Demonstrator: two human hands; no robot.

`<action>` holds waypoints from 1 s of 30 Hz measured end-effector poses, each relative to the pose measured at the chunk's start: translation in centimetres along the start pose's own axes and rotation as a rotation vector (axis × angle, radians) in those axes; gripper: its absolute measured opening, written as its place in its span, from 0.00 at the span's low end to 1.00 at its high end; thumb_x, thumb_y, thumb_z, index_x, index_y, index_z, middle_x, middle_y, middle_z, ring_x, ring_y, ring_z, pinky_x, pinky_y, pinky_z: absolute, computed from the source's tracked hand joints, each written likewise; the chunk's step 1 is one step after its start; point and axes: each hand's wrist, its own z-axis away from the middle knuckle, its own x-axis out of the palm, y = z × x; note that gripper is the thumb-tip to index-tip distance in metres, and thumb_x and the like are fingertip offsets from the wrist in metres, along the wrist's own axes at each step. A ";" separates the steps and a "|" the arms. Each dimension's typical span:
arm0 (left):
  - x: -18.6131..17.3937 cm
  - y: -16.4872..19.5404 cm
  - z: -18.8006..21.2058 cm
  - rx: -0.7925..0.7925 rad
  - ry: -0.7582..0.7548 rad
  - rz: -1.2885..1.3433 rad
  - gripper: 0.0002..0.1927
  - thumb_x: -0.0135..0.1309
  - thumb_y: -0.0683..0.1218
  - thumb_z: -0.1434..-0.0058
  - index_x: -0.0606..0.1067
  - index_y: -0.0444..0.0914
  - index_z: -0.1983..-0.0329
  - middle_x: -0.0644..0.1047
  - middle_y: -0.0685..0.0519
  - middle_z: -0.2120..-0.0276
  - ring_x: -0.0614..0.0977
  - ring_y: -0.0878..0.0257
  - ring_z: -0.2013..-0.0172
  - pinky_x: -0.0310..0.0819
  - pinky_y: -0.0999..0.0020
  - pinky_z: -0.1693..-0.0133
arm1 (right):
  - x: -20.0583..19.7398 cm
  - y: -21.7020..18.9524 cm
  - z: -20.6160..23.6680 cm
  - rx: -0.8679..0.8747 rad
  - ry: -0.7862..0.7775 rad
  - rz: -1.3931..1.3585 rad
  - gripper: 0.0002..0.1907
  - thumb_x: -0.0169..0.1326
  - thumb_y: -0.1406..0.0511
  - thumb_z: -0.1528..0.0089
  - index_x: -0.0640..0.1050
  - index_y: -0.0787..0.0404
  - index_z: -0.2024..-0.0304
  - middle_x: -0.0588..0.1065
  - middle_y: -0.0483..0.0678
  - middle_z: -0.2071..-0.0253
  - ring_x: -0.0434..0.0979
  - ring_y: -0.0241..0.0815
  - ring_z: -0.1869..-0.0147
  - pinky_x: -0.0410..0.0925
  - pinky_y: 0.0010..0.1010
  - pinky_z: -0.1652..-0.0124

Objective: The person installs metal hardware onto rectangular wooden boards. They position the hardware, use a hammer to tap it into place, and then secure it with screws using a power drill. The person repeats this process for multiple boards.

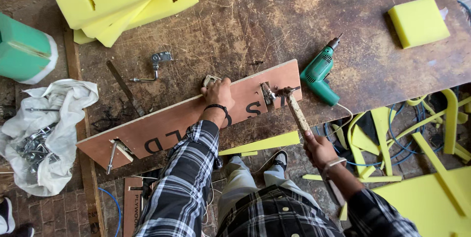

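Board lies slantwise across the worn table, and I see my left hand pressed flat on its far edge, fingers curled over. My right hand is wrapped tight around a hammer, its head touching a metal bracket on the board. Green drill rests just beside.

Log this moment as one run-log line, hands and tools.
left hand: pressing on plywood board | right hand: gripping hammer, head at metal bracket | green drill: lying beside board
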 end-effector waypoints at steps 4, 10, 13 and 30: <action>0.1 -0.4 -0.3 0.026 0.012 0.000 0.20 0.59 0.38 0.44 0.75 0.41 0.47 0.76 0.45 0.48 0.72 0.46 0.41 0.58 0.43 0.40 | -0.7 2.5 0.3 -0.373 0.029 0.041 0.29 0.46 0.44 0.34 0.74 0.64 0.68 0.69 0.46 0.80 0.65 0.36 0.81 0.60 0.30 0.78; 0.3 -0.2 -0.3 0.023 0.017 0.013 0.19 0.58 0.38 0.43 0.75 0.41 0.47 0.76 0.46 0.48 0.71 0.45 0.40 0.57 0.41 0.38 | -0.5 4.4 -1.4 -0.191 0.069 0.080 0.31 0.46 0.45 0.32 0.73 0.68 0.69 0.67 0.47 0.80 0.63 0.37 0.80 0.58 0.32 0.78; 0.2 -0.2 -0.2 0.011 0.034 0.006 0.19 0.57 0.38 0.43 0.75 0.42 0.47 0.76 0.46 0.48 0.72 0.46 0.40 0.57 0.40 0.38 | -0.8 4.7 -1.2 -0.300 0.040 -0.039 0.30 0.45 0.45 0.32 0.73 0.65 0.70 0.66 0.45 0.82 0.63 0.36 0.82 0.58 0.30 0.79; 0.0 -0.2 -0.3 0.006 0.066 -0.004 0.22 0.61 0.39 0.45 0.74 0.42 0.47 0.76 0.48 0.47 0.73 0.48 0.41 0.60 0.44 0.39 | 1.2 5.8 -3.2 -0.252 0.060 0.015 0.30 0.47 0.46 0.32 0.74 0.67 0.71 0.67 0.46 0.81 0.62 0.37 0.81 0.57 0.31 0.80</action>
